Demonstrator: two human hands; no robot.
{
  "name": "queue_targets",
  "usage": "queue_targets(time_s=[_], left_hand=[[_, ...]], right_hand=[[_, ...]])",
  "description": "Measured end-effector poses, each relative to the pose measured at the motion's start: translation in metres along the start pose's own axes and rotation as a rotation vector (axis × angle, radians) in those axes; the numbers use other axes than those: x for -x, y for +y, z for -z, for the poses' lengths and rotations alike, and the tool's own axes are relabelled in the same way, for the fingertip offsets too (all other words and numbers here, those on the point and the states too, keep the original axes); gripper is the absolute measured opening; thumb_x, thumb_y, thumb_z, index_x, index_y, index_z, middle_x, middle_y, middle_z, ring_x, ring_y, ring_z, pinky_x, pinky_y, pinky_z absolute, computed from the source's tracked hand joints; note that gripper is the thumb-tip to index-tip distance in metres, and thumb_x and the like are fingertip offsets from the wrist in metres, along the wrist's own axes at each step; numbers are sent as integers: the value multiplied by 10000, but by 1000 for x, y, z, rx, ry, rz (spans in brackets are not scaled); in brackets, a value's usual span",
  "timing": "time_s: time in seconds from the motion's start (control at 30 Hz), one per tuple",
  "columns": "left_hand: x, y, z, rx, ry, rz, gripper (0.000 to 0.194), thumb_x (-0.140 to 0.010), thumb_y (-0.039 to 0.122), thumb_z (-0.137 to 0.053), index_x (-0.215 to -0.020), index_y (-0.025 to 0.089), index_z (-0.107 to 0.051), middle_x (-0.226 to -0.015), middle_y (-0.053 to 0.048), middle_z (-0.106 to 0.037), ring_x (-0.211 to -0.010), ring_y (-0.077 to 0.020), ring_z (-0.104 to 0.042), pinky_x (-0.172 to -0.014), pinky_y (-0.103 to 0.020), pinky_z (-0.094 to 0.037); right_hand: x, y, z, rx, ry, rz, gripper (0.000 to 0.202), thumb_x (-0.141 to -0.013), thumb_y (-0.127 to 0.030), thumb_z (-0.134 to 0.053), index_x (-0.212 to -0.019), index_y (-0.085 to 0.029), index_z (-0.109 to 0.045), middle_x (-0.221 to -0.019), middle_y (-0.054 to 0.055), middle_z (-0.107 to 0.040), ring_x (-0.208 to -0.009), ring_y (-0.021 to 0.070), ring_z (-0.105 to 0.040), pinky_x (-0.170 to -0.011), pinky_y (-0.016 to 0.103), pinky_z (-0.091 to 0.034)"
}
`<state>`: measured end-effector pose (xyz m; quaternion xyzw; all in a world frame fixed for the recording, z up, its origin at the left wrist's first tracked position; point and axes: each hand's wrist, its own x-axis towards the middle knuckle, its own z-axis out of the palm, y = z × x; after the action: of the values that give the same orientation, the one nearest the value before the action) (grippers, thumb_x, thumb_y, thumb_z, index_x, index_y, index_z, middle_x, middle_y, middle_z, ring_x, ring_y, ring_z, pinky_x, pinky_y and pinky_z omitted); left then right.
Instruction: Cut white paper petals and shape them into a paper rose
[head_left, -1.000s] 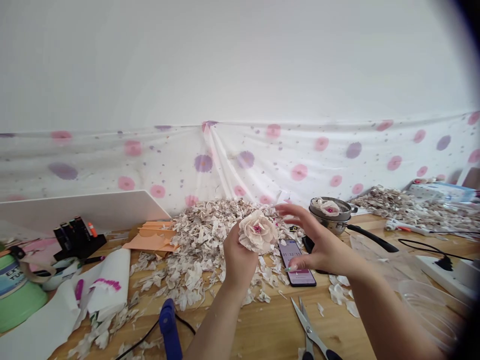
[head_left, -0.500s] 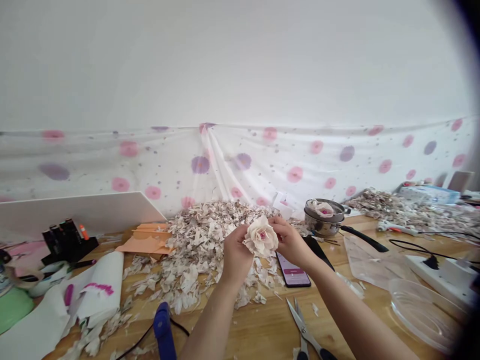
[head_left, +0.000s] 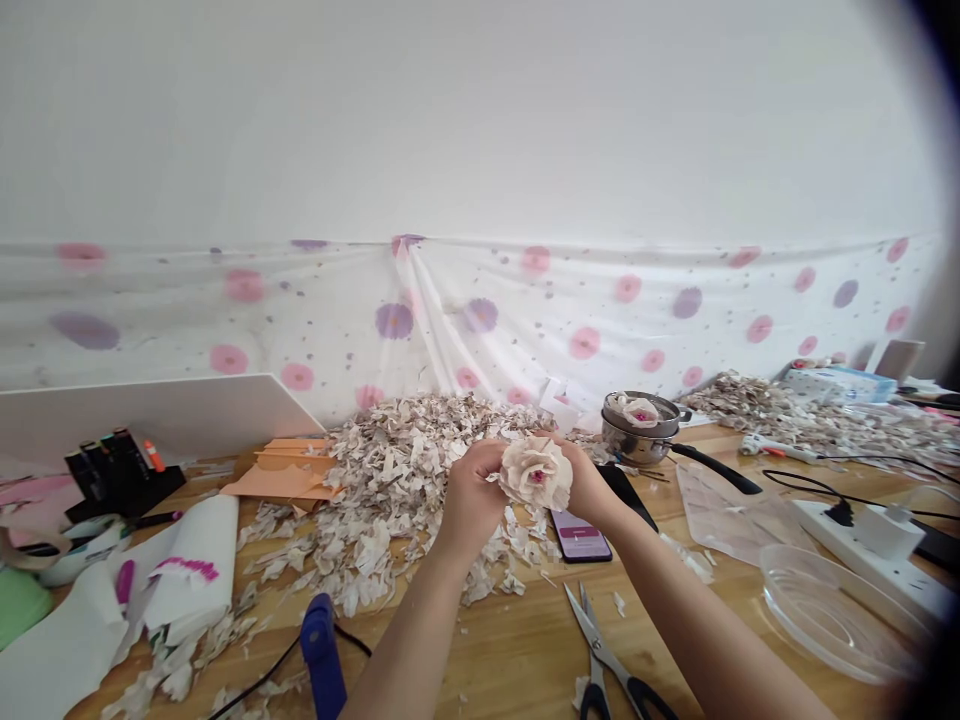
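Nearest you, silver scissors with black handles point(head_left: 598, 650) lie on the brown wooden worktop point(head_left: 510, 665). Beyond them, mid-scene, a cream ruffled flower with a pink centre point(head_left: 535, 474) is held up, your left hand point(head_left: 474, 495) clamped on it. Your right hand point(head_left: 587, 485) meets its right side; you cannot tell its grip, fingers hidden. Farther left spreads a heap of off-white scraps point(head_left: 405, 450); far right, a round steel pan point(head_left: 637, 447).
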<state>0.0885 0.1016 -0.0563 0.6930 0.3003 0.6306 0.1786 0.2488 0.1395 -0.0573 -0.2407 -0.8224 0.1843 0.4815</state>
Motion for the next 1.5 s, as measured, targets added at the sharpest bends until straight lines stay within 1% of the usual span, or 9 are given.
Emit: queue_targets(time_s=[0.3, 0.4, 0.53, 0.67, 0.93, 1.1, 1.27, 1.37, 1.5], left_hand=[[-2, 2, 0, 31, -45, 2, 43, -747, 209, -740, -761, 210, -780, -818, -66, -737, -826, -198, -637, -765, -285, -484], [-1, 1, 0, 32, -21, 46, 38, -737, 207, -746, -760, 203, -777, -848, -73, -734, -842, -205, -643, -783, -294, -483], [0, -2, 0, 35, 17, 131, 103, -733, 216, -744, -829, 194, -774, -885, -76, -728, -835, -209, -648, -778, -301, -486], [1, -6, -2, 53, 32, 189, 124, -740, 239, -729, -844, 185, -771, -855, -66, -726, -800, -205, -644, -764, -303, -483], [-1, -1, 0, 60, 61, 258, 116, -697, 260, -752, -772, 175, -780, -746, -47, -716, -758, -207, -627, -722, -290, -460], [-3, 3, -2, 129, 78, 346, 192, -644, 287, -795, -793, 166, -783, -758, -55, -744, -771, -226, -648, -756, -322, -483], [-6, 16, -2, 259, 90, 503, 328, -548, 328, -855, -819, 156, -783, -747, -65, -760, -814, -254, -693, -777, -350, -523], [-7, 31, 0, 399, 106, 640, 361, -457, 296, -892, -779, 173, -786, -762, -56, -766, -824, -231, -698, -821, -339, -525], [-7, 47, 2, 550, 118, 754, 341, -418, 260, -900, -731, 182, -786, -752, -42, -766, -710, -182, -685, -812, -332, -535]], right_hand=[[0, 2, 0, 6, 1, 9, 142, -789, -207, -618, -649, -193, -599, -814, 57, -618, -718, 190, -592, -673, 314, -474], [0, -2, 8, 22, -31, 12, 45, -781, -170, -624, -783, -198, -660, -891, 62, -622, -818, 206, -600, -748, 326, -477], [2, -11, 22, 35, -123, 11, 309, -728, -78, -655, -998, -227, -681, -1003, 52, -613, -894, 205, -587, -802, 319, -480], [3, -17, 28, 55, -173, -3, 450, -693, -10, -657, -1078, -242, -666, -1078, 47, -608, -988, 213, -578, -869, 325, -466], [1, -14, 26, 61, -173, 9, 293, -790, -169, -693, -1076, -234, -676, -1117, 73, -639, -1012, 226, -590, -851, 336, -490], [1, -17, 29, 96, -168, 6, 264, -806, -164, -670, -1061, -231, -687, -1146, 80, -653, -978, 230, -607, -852, 362, -503], [1, -20, 31, 18, -116, -36, 274, -818, -238, -678, -1091, -229, -655, -1093, 83, -653, -973, 236, -605, -835, 373, -518], [3, -23, 35, -160, 17, -43, 366, -814, -260, -693, -1166, -251, -590, -1103, 77, -602, -965, 213, -586, -821, 358, -518], [9, -43, 39, -200, 184, 170, 373, -860, -243, -615, -1222, -274, -534, -1169, 94, -518, -1071, 235, -521, -851, 390, -499]])
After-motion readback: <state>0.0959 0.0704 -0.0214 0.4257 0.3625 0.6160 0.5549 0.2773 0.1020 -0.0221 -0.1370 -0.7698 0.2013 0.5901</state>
